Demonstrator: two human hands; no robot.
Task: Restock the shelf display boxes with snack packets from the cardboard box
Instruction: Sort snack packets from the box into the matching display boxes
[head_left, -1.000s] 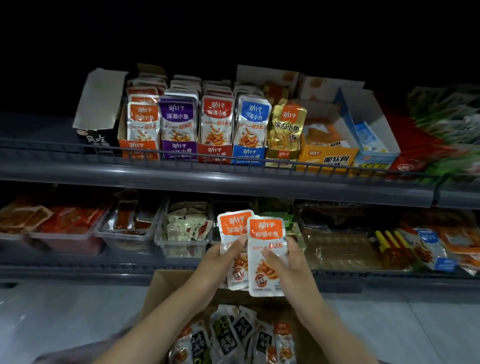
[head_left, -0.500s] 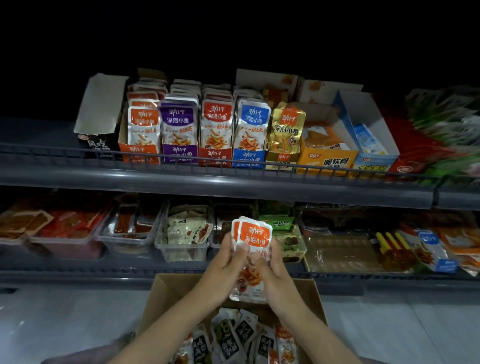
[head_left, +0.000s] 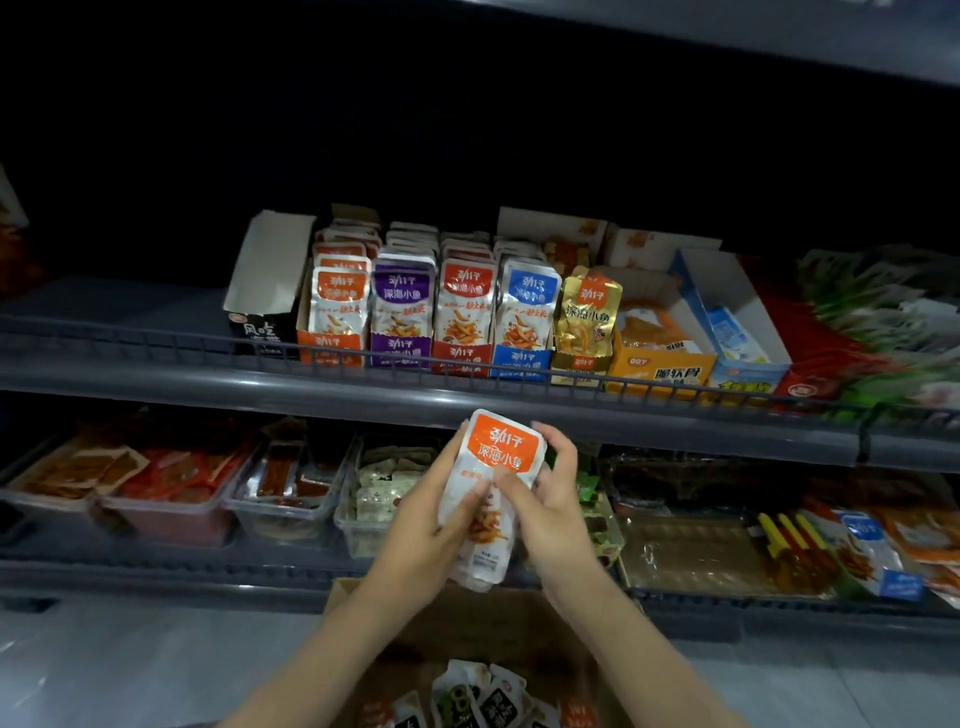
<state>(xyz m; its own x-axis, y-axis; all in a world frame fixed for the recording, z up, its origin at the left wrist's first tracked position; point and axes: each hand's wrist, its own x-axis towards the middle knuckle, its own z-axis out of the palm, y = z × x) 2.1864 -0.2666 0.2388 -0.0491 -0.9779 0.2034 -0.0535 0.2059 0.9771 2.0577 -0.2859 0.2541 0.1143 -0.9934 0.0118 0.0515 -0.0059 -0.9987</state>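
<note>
Closest to us, at the bottom edge, an open cardboard box (head_left: 519, 618) sits on the floor with loose packets (head_left: 467, 696) lying in it. Just above the box, our two bare forearms rise and meet. Our left hand (head_left: 431, 525) and right hand (head_left: 545, 514) both clamp a small stack of orange packets (head_left: 496, 467), with fingers curled around its side edges and thumbs pressed across its front. The stack stands nearly upright with its long axis vertical, its top leaning slightly right and its orange label uppermost and facing us. Behind the hands runs the lower shelf (head_left: 156, 569), lined with clear tubs (head_left: 283, 519) of other snacks. Farther back and higher is the upper shelf (head_left: 208, 387), fronted by a wire rail (head_left: 156, 338). On it stands a row of display boxes, and the orange display box (head_left: 330, 347) is the leftmost of the matching set. It lies up and to the left of the stack, well apart from it. Our left hand is the nearer one to it. The packets already in that box stand upright and face forward, so we judge the stack needs lifting over the rail rather than turning.
</note>
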